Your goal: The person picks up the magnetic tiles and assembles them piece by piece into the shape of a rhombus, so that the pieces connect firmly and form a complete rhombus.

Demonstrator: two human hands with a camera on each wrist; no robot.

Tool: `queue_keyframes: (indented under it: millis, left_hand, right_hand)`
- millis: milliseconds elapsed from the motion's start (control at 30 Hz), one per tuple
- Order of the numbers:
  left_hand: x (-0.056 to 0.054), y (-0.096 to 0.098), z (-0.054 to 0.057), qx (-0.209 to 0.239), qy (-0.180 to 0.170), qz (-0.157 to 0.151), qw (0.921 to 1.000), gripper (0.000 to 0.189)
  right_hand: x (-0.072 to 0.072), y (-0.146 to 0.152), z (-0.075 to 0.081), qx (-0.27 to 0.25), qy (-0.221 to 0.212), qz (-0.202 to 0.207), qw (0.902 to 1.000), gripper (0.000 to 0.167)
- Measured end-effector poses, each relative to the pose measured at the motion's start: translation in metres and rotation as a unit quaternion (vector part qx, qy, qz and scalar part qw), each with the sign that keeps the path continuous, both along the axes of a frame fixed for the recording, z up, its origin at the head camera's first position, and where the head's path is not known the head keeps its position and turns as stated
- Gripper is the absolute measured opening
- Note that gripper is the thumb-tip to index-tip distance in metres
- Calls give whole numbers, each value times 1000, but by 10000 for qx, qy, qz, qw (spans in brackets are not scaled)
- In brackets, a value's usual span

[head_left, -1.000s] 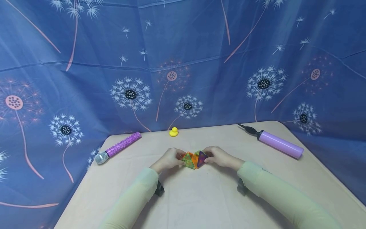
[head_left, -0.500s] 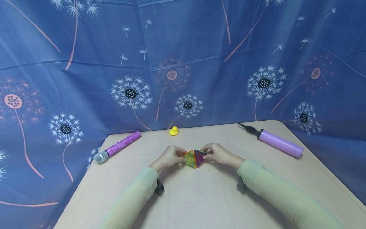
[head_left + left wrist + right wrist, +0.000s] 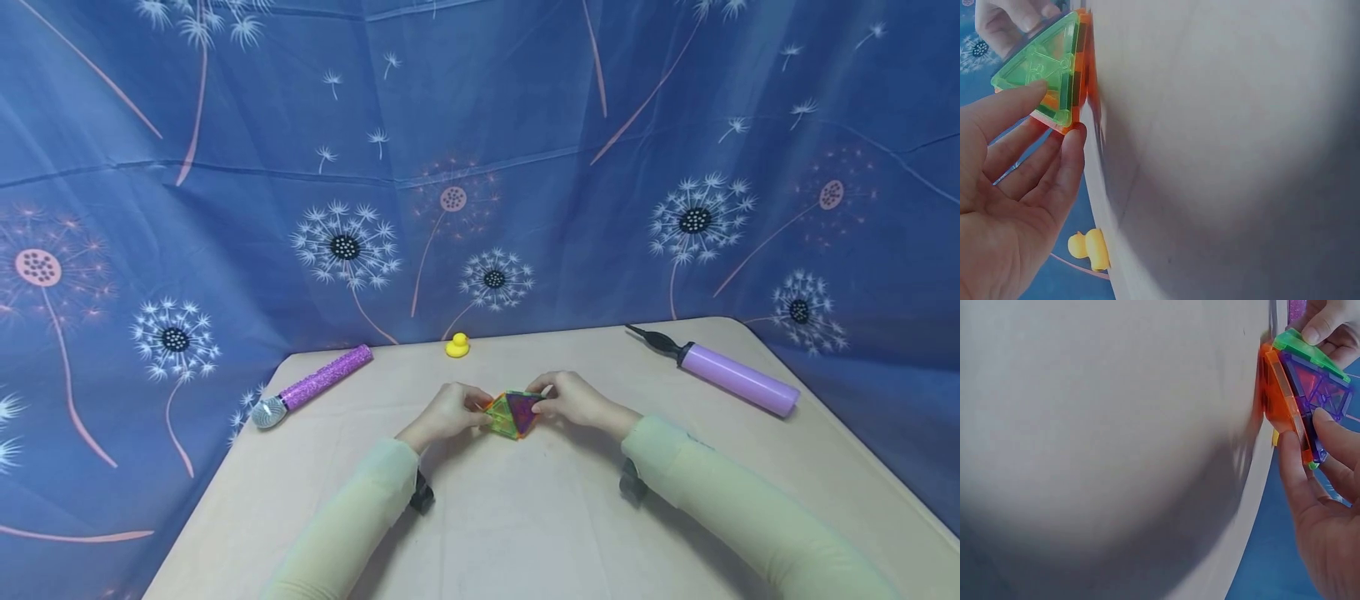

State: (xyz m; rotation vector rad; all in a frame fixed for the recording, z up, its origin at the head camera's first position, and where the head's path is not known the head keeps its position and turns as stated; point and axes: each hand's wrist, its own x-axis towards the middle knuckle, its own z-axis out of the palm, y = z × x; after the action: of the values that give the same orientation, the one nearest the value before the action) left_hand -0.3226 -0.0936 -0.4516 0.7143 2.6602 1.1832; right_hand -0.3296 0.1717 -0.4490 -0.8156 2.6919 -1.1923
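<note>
Between the two hands is a small pyramid-like shape of translucent magnetic tiles. A green triangle tile [image 3: 1054, 62] forms its left face and a purple triangle tile [image 3: 1319, 394] its right face. Orange tile edges [image 3: 1279, 394] run along the base, close over the table. My left hand [image 3: 450, 411] pinches the green side, its thumb pressed on the green face in the left wrist view. On the other side my right hand [image 3: 576, 402] pinches the purple tile, thumb on that face and fingers at the orange edge. The faces at the back are mostly hidden.
A yellow rubber duck [image 3: 457, 346] sits at the table's [image 3: 517, 525] back edge. To the left lies a glittery purple microphone [image 3: 311, 387]. A lilac hand pump [image 3: 738, 381] with a black nozzle lies at the right. Blue dandelion-print fabric [image 3: 570, 250] hangs behind.
The green and purple tiles have tilted inward, and their edges now meet where orange showed between them. My right hand has shifted slightly up; my left hand stays nearly in place.
</note>
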Motion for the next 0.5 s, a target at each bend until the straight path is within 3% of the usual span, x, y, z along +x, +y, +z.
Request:
queue_keyframes:
  millis: [500]
  left_hand:
    - [-1, 4, -2, -208, -31, -90, 9997, 32]
  right_hand:
    - [-3, 0, 6, 116, 268, 95, 9995, 25]
